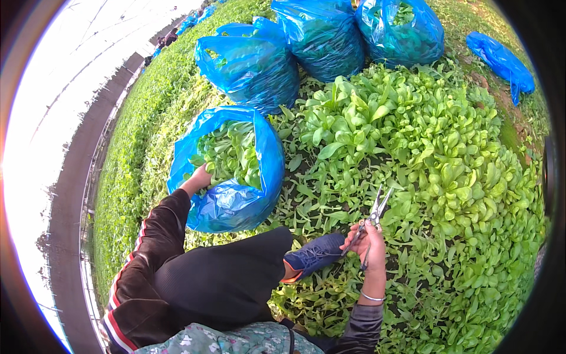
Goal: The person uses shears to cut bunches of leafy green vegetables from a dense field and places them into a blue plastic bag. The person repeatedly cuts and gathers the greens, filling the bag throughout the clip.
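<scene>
My left hand (pixel 201 178) reaches into an open blue plastic bag (pixel 270 163) and touches the leafy greens (pixel 234 150) inside. Its fingers are partly hidden among the leaves, so I cannot see if they grip any. In my right hand (pixel 372 248) is a pair of metal garden snips (pixel 376 212), blades pointing up and a little apart. The snips are over low cut plants, beside a patch of uncut leafy greens (pixel 455 172).
Three more blue bags full of greens, a left one (pixel 261 71), a middle one (pixel 327 44) and a right one (pixel 407 40), stand beyond. A crumpled blue bag (pixel 502 59) lies at upper right. My dark blue shoe (pixel 316 255) rests among the plants.
</scene>
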`<state>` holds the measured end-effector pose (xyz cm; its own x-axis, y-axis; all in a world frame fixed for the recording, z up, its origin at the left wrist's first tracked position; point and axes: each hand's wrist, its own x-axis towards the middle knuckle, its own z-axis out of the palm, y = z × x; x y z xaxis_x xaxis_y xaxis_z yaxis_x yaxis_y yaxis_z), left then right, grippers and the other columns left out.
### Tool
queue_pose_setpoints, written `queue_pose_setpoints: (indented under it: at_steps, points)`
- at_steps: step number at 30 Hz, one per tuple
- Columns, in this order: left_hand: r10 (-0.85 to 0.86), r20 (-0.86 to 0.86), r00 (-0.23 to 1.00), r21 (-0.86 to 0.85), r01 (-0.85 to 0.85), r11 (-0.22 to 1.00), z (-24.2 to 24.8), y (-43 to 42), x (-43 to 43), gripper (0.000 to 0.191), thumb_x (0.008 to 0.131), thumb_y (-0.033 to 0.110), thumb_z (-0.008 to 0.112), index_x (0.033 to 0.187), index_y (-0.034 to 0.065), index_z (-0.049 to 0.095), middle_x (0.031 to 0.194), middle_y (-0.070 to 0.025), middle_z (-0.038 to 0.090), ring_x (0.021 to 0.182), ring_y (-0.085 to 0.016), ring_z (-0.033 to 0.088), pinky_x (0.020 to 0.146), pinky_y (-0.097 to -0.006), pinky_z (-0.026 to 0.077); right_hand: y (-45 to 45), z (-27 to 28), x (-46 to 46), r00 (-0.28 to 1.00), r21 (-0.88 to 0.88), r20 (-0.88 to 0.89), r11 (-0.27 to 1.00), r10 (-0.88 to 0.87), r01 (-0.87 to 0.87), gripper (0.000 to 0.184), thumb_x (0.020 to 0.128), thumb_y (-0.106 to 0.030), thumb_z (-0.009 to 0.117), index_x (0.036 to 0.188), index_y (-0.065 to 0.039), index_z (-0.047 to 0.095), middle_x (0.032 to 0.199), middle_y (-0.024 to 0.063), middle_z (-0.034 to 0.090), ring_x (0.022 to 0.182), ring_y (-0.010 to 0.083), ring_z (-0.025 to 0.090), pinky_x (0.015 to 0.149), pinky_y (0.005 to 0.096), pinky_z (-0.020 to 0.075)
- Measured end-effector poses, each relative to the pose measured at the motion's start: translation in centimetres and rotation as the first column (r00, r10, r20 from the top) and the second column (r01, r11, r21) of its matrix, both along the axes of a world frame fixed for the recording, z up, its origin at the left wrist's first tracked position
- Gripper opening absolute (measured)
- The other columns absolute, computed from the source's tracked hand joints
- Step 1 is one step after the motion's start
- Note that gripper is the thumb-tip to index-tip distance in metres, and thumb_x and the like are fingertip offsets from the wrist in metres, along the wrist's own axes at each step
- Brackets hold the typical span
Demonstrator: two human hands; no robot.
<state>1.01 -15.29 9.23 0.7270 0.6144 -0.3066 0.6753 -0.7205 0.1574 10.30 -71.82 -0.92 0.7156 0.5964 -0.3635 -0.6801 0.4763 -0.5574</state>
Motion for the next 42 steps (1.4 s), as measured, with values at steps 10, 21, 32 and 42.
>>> queue_pose_setpoints:
  at_steps: [10, 21, 32, 42]
  points:
    - [-0.335, -0.379, 0.862, 0.166, 0.42, 0.892, 19.5, -9.8, 7.8, 0.098, 0.052, 0.025, 0.089, 0.139, 0.0119, 0.047, 0.132, -0.019, 0.056, 0.118, -0.031, 0.057, 0.09, -0.0375, 0.052, -1.5, 1.5, 0.0, 0.997, -0.218, 0.002, 0.973, 0.083, -0.081, 0.036, 0.097, -0.035, 0.053, 0.099, 0.0, 0.056, 0.075, 0.0086, 0.062, 0.064, 0.019, 0.065, 0.061, 0.0329, 0.0578]
    - [-0.961, -0.012, 0.277, -0.134, 0.952, 0.276, -1.3, -33.7, 18.5, 0.071, 0.07, 0.025, 0.077, 0.134, 0.0156, 0.048, 0.132, -0.0175, 0.047, 0.095, -0.035, 0.064, 0.076, -0.0414, 0.054, 0.9, -1.8, 0.2, 0.878, -0.259, -0.383, 0.88, 0.285, -0.399, 0.053, 0.091, -0.053, 0.056, 0.086, 0.0, 0.062, 0.065, 0.0043, 0.058, 0.053, 0.0168, 0.059, 0.051, 0.0343, 0.055]
    - [-0.879, 0.255, 0.403, -0.33, 0.891, 0.313, -10.0, -29.7, 23.9, 0.018, 0.073, 0.014, 0.066, 0.09, 0.0091, 0.068, 0.089, -0.0102, 0.065, 0.084, -0.031, 0.065, 0.073, -0.0416, 0.053, 3.3, -1.1, 3.9, 0.9, -0.472, -0.375, 0.79, 0.221, -0.391, 0.051, 0.091, -0.053, 0.056, 0.077, -0.004, 0.059, 0.054, -0.0012, 0.052, 0.043, 0.0093, 0.05, 0.042, 0.0252, 0.042]
    - [-0.792, 0.37, 0.486, -0.507, 0.82, 0.266, -10.7, -27.5, 23.6, 0.011, 0.079, 0.009, 0.063, 0.089, 0.0069, 0.067, 0.092, -0.0096, 0.064, 0.088, -0.031, 0.063, 0.075, -0.0402, 0.053, 3.0, -0.7, 5.2, 0.767, -0.329, -0.536, 0.75, 0.351, -0.573, 0.052, 0.09, -0.055, 0.056, 0.089, -0.003, 0.062, 0.068, 0.0017, 0.061, 0.054, 0.0103, 0.058, 0.05, 0.0259, 0.0481]
